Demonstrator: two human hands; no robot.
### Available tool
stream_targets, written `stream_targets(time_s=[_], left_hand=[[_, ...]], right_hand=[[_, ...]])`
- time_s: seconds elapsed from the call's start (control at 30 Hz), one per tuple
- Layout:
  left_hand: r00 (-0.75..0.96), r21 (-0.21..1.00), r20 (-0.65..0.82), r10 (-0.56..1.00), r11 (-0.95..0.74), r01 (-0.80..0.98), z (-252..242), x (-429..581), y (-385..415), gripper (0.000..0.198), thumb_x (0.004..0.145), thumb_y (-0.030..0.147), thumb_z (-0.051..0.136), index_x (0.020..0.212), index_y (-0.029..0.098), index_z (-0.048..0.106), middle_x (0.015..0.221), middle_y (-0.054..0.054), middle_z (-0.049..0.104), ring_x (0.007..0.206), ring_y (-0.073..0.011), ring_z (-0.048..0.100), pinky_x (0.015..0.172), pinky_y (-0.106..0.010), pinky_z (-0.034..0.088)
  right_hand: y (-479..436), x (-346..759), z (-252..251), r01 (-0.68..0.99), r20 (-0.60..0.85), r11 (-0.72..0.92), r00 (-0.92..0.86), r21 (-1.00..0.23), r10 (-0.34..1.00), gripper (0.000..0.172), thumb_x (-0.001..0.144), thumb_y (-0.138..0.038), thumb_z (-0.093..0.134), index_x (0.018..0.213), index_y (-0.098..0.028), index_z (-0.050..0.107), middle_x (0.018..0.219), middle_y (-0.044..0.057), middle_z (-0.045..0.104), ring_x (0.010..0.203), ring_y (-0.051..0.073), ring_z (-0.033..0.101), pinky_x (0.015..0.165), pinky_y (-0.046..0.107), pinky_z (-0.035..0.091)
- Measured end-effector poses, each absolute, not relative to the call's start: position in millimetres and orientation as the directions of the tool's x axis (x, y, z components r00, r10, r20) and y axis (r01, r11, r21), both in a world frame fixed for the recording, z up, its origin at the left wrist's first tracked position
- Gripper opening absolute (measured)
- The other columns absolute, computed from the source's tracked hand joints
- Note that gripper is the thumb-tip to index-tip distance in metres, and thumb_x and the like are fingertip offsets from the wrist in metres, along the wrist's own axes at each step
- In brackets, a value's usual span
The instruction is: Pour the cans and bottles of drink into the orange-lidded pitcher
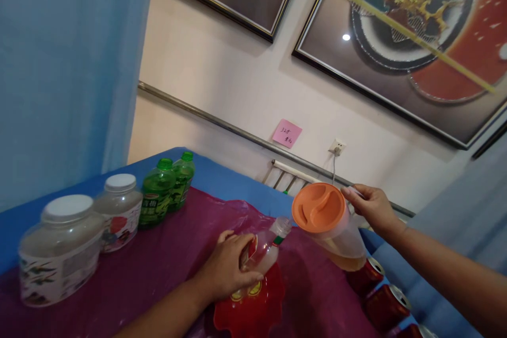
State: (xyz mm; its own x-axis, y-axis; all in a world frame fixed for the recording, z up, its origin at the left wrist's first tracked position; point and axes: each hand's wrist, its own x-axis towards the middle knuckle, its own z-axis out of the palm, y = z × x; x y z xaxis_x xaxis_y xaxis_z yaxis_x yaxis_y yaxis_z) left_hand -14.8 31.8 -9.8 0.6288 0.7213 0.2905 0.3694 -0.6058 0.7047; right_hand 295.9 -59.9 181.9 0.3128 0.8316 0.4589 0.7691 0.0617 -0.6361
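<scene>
My left hand (225,269) is wrapped round a clear plastic bottle (269,253) with a red label, tilted to the right with its uncapped mouth up. Beneath it, a red scalloped dish (253,311) rests on the table. By its handle, my right hand (374,211) grips a translucent pitcher (336,248) with an orange lid (319,208). The pitcher leans towards the bottle and holds some pale brownish liquid. Its lid edge is close to the bottle mouth; whether they touch, or whether liquid flows between them, I cannot tell.
Two clear jars with white lids, a larger one (59,253) and a smaller one (119,214), stand at the left. Behind them are two green bottles (156,195). Several dark red cans (386,306) line the right edge. Purple sheeting (158,274) covers the blue table.
</scene>
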Motion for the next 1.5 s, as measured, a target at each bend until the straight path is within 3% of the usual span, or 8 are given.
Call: stream_targets(time_s=[0.23, 0.7, 1.5], left_hand=[[0.638, 0.712, 0.291, 0.713, -0.607, 0.353, -6, -15, 29, 0.066, 0.061, 0.044, 0.088, 0.118, 0.024, 0.062, 0.112, -0.003, 0.073, 0.108, -0.0291, 0.064, 0.116, -0.054, 0.024], [0.645, 0.693, 0.315, 0.696, -0.633, 0.345, -8, -15, 30, 0.067, 0.062, 0.047, 0.087, 0.118, 0.023, 0.062, 0.113, -0.006, 0.073, 0.107, -0.031, 0.065, 0.114, -0.055, 0.026], [0.642, 0.695, 0.333, 0.691, -0.639, 0.328, -11, -16, 31, 0.066, 0.06, 0.047, 0.087, 0.118, 0.025, 0.062, 0.109, -0.003, 0.073, 0.105, -0.0307, 0.064, 0.113, -0.055, 0.028]], right_hand=[[-60, 292, 188, 0.812, 0.471, 0.05, 0.285, -0.582, 0.835, 0.06, 0.072, -0.074, 0.066, 0.054, -0.022, 0.042, 0.052, -0.007, 0.029, 0.05, 0.009, 0.029, 0.046, 0.024, 0.024], [-62, 277, 199, 0.859, 0.513, 0.098, 0.204, -0.502, 0.834, 0.067, 0.068, -0.08, 0.066, 0.05, -0.024, 0.035, 0.052, -0.007, 0.023, 0.049, 0.008, 0.023, 0.042, 0.023, 0.021], [-67, 278, 202, 0.875, 0.521, 0.067, 0.222, -0.479, 0.824, 0.064, 0.07, -0.075, 0.066, 0.05, -0.024, 0.032, 0.052, -0.007, 0.021, 0.049, 0.009, 0.021, 0.041, 0.024, 0.019]])
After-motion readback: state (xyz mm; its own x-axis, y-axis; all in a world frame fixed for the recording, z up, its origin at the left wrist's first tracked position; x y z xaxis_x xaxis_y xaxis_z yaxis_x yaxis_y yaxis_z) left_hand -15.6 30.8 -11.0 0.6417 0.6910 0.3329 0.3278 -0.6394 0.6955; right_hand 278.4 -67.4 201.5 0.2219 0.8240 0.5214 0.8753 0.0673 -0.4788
